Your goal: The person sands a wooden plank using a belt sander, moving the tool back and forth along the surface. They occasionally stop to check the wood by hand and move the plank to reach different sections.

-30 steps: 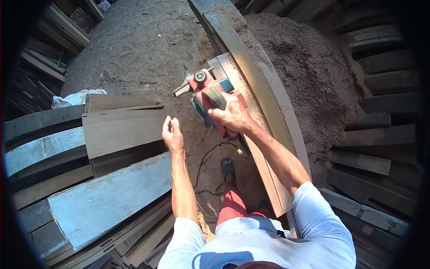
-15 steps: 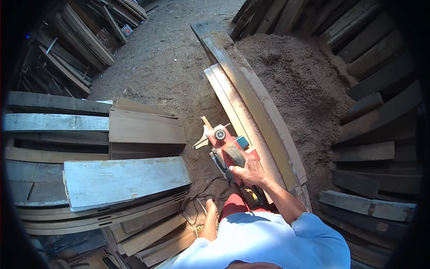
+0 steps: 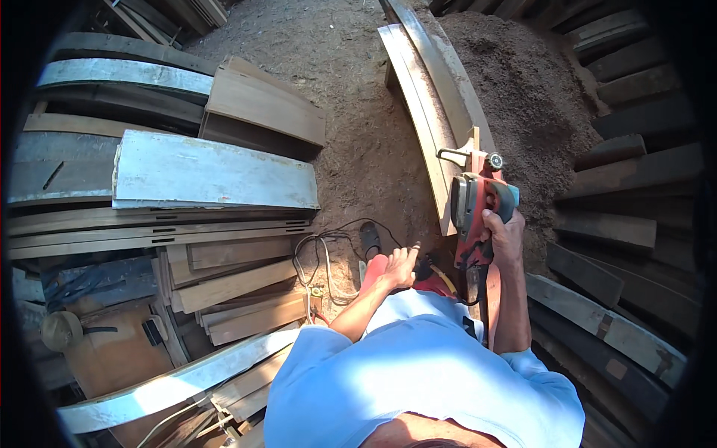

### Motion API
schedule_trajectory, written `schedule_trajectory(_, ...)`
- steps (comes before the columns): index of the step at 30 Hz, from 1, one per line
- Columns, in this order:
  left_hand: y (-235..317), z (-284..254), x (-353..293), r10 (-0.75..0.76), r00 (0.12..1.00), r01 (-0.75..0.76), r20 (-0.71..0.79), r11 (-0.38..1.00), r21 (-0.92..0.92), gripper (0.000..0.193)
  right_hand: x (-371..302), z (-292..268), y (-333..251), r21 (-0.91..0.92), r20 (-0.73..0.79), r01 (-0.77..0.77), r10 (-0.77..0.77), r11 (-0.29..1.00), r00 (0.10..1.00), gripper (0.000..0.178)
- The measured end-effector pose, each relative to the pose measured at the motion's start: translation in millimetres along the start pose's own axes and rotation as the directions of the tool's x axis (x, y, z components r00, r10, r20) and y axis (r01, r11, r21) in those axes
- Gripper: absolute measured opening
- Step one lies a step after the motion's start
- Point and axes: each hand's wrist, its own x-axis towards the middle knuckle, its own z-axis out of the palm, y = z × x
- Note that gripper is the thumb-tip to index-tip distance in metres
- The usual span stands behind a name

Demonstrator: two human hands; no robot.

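A red electric hand planer point(image 3: 476, 209) with a black knob is tilted on its side over the near end of the workbench. My right hand point(image 3: 504, 233) is wrapped round its rear handle. Beneath and beyond it lies a pale wooden plank point(image 3: 418, 112), lengthwise along the bench point(image 3: 452, 82), with shavings along it. My left hand point(image 3: 399, 267) is empty over my thigh, its fingers partly stretched out and the index finger pointing forward. A dark power cord point(image 3: 351, 230) runs across the ground left of that hand.
To the left, boards are stacked under a whitish plank point(image 3: 216, 170). A heap of wood shavings point(image 3: 523, 97) lies right of the bench. More boards point(image 3: 627, 175) line the right side. A foot in a dark sandal point(image 3: 370, 237) stands near the cord.
The planer has come back toward me and to the right, lifted and turned on its side. My left hand has moved rightward and up from my side. The whole view has shifted.
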Motion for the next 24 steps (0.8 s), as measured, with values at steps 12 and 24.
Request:
schedule_trajectory(12,-83.9,16.9,-29.6,-0.215,0.975,0.221,0.059,0.964,-0.149,0.021,-7.2,30.8,-26.4,0.198,-0.04,0.122,-0.116,0.973,0.992,0.033)
schedule_trajectory(24,-386.6,-47.5,-180.4,-0.95,0.143,0.193,-0.276,0.3,-0.934,0.033,-17.9,95.9,-24.7,0.146,0.069,0.116,-0.127,0.983,0.99,0.035)
